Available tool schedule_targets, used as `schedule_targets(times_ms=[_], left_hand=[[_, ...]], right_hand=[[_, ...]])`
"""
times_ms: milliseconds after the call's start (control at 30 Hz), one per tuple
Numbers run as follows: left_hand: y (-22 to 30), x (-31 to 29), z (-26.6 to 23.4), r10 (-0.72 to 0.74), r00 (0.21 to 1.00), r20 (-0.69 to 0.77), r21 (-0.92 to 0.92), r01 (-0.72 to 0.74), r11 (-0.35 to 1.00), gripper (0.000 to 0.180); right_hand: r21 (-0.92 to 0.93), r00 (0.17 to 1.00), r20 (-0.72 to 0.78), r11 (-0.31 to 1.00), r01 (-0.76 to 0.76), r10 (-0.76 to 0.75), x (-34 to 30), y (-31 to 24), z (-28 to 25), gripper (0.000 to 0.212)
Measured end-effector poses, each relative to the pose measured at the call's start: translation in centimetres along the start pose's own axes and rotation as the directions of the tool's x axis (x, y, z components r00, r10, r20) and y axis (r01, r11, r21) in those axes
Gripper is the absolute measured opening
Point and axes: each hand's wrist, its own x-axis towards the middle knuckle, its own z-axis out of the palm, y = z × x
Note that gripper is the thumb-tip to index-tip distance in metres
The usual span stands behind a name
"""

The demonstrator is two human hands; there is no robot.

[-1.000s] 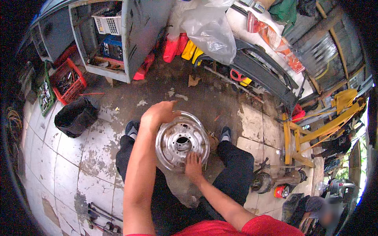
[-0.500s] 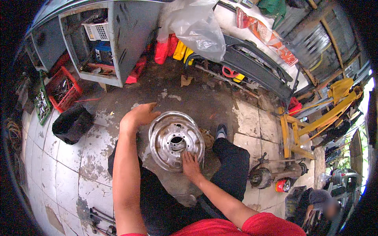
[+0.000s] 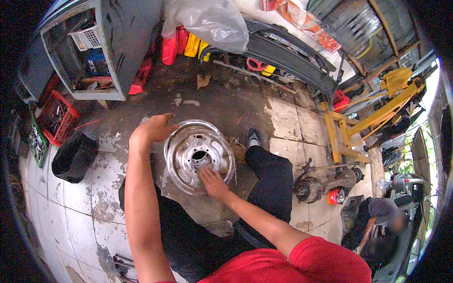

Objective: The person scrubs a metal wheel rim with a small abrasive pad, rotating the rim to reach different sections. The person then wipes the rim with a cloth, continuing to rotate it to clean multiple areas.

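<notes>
Both hands are at a steel wheel rim (image 3: pixel 211 152), its pierced face turned up toward the person, between the knees and forward of the right hand. Left hand (image 3: pixel 153 129) bends at the wrist over the upper left edge, fingers loosely extended, closed around nothing visible; whether their tips touch the metal I cannot tell. Right hand (image 3: pixel 214 184) is flat and unclenched, slightly blurred, its fingers a little apart against the face just below the central hole. Half a second ago those fingers lay farther right, toward the lower right of the disc; they have slid inward, so the area beneath the hub opening is now what they cover, while the left hand keeps to the same edge. Out to the left of the left hand stand a soft black bin (image 3: pixel 74 158) and, beyond it, a red plastic crate (image 3: pixel 70 125). Well to the right of the right hand, an axle assembly (image 3: pixel 325 184) lies on the tiled floor (image 3: pixel 283 122), a red can (image 3: pixel 335 196) just beside it.
</notes>
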Motion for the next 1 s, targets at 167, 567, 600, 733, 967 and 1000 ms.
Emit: schedule_targets(times_ms=[167,567,600,733,967,1000], left_hand=[[-1.8,0.6,0.3,0.062,0.997,0.044,0.013,-0.063,0.998,0.062],[-1.4,1.0,0.6,0.078,0.996,0.037,0.127,-0.082,0.989,0.058],[-2.0,1.2,1.0,0.062,0.998,-0.002,0.122,-0.061,0.991,0.055],[-2.3,1.8,1.7,0.086,0.995,-0.04,0.109,-0.081,0.991,0.052],[-0.9,1.2,0.7,0.081,0.994,0.069,0.107,-0.089,0.99,0.059],[-0.7,1.0,0.5,0.061,0.993,0.101,0.112,-0.072,0.991,0.059]], right_hand=[[0.246,0.925,-0.03,0.9,-0.359,0.378,1.9,-1.4,-1.6,0.048],[0.097,0.997,-0.061,0.994,-0.05,0.056,1.1,-1.0,-0.8,0.051],[0.079,0.987,-0.075,0.987,-0.139,0.145,0.9,-1.1,-1.1,0.051],[0.149,0.997,-0.025,0.986,0.074,-0.071,1.0,-1.3,-1.8,0.051],[0.112,0.996,-0.039,0.991,-0.073,0.077,1.8,-2.0,-1.5,0.05],[0.109,0.999,-0.047,0.994,0.023,-0.018,1.7,-2.3,-1.6,0.05]])
